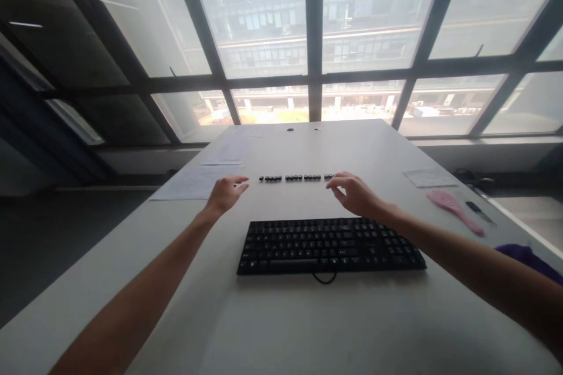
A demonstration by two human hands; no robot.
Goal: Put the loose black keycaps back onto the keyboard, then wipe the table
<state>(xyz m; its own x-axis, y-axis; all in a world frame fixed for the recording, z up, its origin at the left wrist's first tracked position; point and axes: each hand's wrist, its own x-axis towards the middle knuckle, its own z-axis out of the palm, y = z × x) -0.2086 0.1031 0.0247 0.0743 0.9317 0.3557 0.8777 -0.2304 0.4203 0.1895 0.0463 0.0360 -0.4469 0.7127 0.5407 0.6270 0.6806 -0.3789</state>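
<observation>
A row of small black keycaps (294,177) lies across the white table, in short groups with gaps between them. My left hand (225,193) is just left of the row's end, thumb and forefinger apart and nothing between them. At the right end, my right hand (354,193) partly covers the last keycaps. Its thumb and forefinger curl together at the tips; whatever they may hold is hidden. A black keyboard (303,246) lies nearer to me, below the row, and my right forearm passes over its upper right part.
Paper sheets (189,183) lie at the table's left edge. On the right are a clear flat packet (430,178), a pink hairbrush (453,208), a small dark-handled tool (479,211) and purple cloth (528,258). A cable loop (324,280) shows below the keyboard. Windows stand behind the table.
</observation>
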